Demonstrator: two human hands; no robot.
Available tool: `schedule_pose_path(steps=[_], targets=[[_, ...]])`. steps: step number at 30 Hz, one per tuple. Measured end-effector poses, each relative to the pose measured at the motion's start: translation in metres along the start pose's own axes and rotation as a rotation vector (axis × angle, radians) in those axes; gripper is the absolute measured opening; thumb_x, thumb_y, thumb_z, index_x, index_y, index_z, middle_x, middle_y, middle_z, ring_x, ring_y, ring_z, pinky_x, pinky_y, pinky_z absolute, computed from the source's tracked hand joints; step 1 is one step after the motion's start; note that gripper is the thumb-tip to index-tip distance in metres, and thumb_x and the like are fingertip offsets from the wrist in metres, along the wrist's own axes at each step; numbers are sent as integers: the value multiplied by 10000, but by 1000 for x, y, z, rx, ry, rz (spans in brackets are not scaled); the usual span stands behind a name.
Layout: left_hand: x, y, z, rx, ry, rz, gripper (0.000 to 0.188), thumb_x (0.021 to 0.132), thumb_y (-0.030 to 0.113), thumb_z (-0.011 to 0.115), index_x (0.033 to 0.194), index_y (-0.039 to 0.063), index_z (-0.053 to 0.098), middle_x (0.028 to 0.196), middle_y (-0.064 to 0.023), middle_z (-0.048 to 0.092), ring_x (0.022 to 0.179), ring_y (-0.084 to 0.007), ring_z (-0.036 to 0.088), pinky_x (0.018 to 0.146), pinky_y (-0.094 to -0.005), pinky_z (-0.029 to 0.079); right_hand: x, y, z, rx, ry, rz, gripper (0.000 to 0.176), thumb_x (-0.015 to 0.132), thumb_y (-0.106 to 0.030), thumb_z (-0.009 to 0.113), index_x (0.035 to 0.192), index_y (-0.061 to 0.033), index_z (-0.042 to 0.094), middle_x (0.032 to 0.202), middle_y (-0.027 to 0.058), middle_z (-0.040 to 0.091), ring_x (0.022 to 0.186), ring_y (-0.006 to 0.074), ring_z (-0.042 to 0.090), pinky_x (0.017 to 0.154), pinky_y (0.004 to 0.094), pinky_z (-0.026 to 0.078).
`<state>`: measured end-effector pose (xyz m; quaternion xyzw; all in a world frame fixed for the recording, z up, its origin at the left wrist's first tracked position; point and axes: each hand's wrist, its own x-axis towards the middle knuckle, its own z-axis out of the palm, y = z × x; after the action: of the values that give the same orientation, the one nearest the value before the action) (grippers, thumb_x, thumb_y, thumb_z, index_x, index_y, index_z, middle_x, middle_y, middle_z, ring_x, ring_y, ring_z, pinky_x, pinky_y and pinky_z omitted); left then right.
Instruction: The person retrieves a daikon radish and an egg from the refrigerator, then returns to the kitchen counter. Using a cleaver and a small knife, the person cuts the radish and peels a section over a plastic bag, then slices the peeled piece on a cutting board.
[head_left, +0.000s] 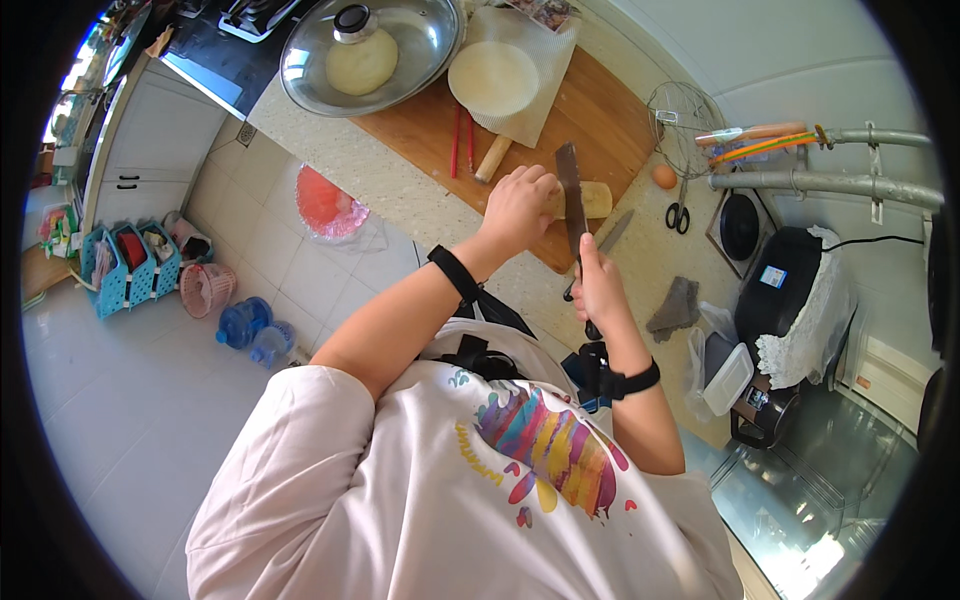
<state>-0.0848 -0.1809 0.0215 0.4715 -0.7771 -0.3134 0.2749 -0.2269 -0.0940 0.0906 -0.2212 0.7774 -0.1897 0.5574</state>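
My right hand (602, 285) grips the dark handle of a large knife (571, 180), whose blade points away from me. The blade lies across a pale, flat piece of dough (596, 200) near the right corner of a wooden board (607, 97). Just left of the blade, my left hand (521, 210) holds the near part of the dough with curled fingers; its fingertips are partly hidden. A second, smaller knife (616, 231) lies on the counter beside the board. Close to my left hand are a wooden rolling pin (493, 159) and red chopsticks (455, 142).
A round pale sheet of dough (493, 79) rests on ribbed paper (551, 97). A glass lid (420, 45) covers a dough ball (362, 61). An egg (664, 177), scissors (678, 216), a wire whisk (679, 112) and a grey cloth (673, 307) lie on the right. Metal pipes (825, 184) run along the wall.
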Motion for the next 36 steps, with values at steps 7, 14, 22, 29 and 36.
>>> schedule_pose_path(steps=[7, 14, 22, 29, 36], targets=[[-1, 3, -2, -29, 25, -82, 331, 658, 57, 741, 971, 91, 643, 933, -81, 599, 956, -313, 579, 805, -417, 493, 30, 23, 10, -64, 8, -98, 644, 987, -576, 361, 737, -10, 539, 508, 62, 475, 424, 184, 483, 421, 332, 381], [4, -2, -11, -62, -44, -120, 360, 648, 65, 767, 991, 89, 661, 989, -75, 622, 1006, -305, 588, 835, -401, 499, 65, 49, 39, 101, 116, -350, 566, 970, -612, 401, 692, -120, 424, 478, -25, 363, 351, 91, 338, 336, 260, 260], [-9, -3, -8, -15, 4, -45, 451, 734, 123, 723, 1172, 145, 618, 1059, -108, 627, 996, -346, 602, 839, -415, 507, 69, 20, 31, 61, 71, -258, 593, 991, -553, 404, 773, -25, 563, 555, 52, 498, 469, 151, 478, 465, 307, 376], [-12, -16, -44, -467, -233, -331, 626, 733, 144, 805, 1283, 107, 508, 1099, -116, 656, 952, -272, 644, 789, -365, 527, -4, 6, -33, 514, -313, -205, 501, 971, -585, 438, 812, -114, 498, 540, -51, 397, 370, 40, 301, 360, 194, 234], [-26, -3, -84, -1120, -433, -619, 613, 866, 192, 721, 1371, -2, 432, 1223, -146, 598, 1117, -217, 601, 916, -355, 509, -6, 78, -75, 136, 353, -505, 465, 995, -502, 444, 893, -60, 549, 611, 50, 547, 487, 182, 521, 436, 291, 380]])
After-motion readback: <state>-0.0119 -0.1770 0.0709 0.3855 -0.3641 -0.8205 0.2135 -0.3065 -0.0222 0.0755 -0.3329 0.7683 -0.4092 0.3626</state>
